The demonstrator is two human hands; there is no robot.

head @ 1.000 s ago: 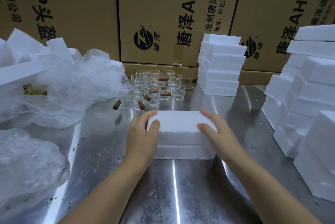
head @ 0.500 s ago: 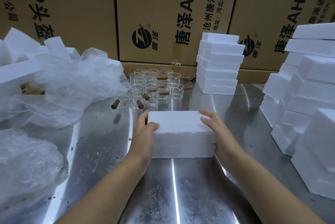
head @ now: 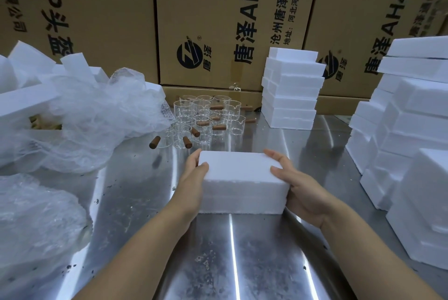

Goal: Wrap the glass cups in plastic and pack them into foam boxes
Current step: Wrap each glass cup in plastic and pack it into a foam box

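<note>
A closed white foam box [head: 240,178] rests on the steel table [head: 242,263] in front of me. My left hand [head: 191,183] grips its left end, thumb on top. My right hand [head: 295,185] grips its right end, fingers wrapped over the top edge and down the side. Behind the box stands a cluster of several clear glass cups [head: 206,117] with brown wooden handles. A heap of clear plastic wrap [head: 84,120] lies to the left of the cups.
A stack of foam boxes [head: 291,91] stands at the back, right of the cups. More foam boxes [head: 407,130] pile up along the right edge. Bubble wrap [head: 36,222] sits at the near left. Large cardboard cartons [head: 218,20] wall off the back.
Both hands slid from resting on the lid down to the box's two ends and now clasp it. The box looks closed flush.
</note>
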